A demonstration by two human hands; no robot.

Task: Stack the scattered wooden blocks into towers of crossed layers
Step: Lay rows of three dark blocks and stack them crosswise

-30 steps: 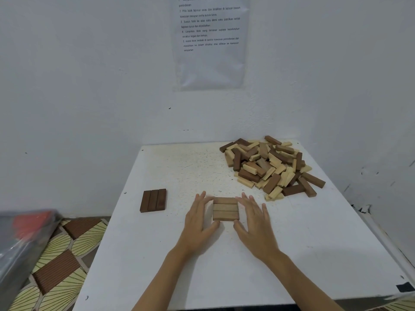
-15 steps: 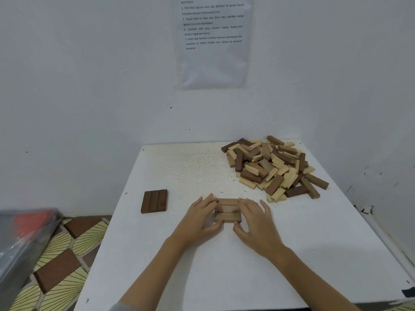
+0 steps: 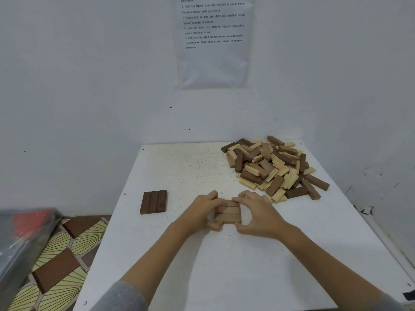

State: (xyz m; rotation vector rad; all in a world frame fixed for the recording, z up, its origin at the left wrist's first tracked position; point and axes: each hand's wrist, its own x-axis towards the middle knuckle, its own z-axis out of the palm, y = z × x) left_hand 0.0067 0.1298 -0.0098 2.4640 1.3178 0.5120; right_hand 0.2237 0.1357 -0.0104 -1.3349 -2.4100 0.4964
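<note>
A flat layer of three mid-brown blocks [image 3: 228, 213] lies on the white table [image 3: 224, 265], side by side. My left hand [image 3: 199, 212] grips its left end, fingers curled over the far edge and thumb at the near edge. My right hand [image 3: 258, 214] grips the right end the same way. A second layer of three dark brown blocks [image 3: 153, 202] lies flat to the left, untouched. A loose pile of dark and pale blocks [image 3: 271, 167] fills the table's far right corner.
The table stands against a white wall with a printed sheet [image 3: 213, 41] taped above. To the left, below the table's edge, are patterned floor tiles [image 3: 60, 254] and a grey plastic-wrapped object [image 3: 20, 239].
Both hands have closed in from lying flat beside the three-block layer to curling round its two ends. The blocks have stayed where they were.
</note>
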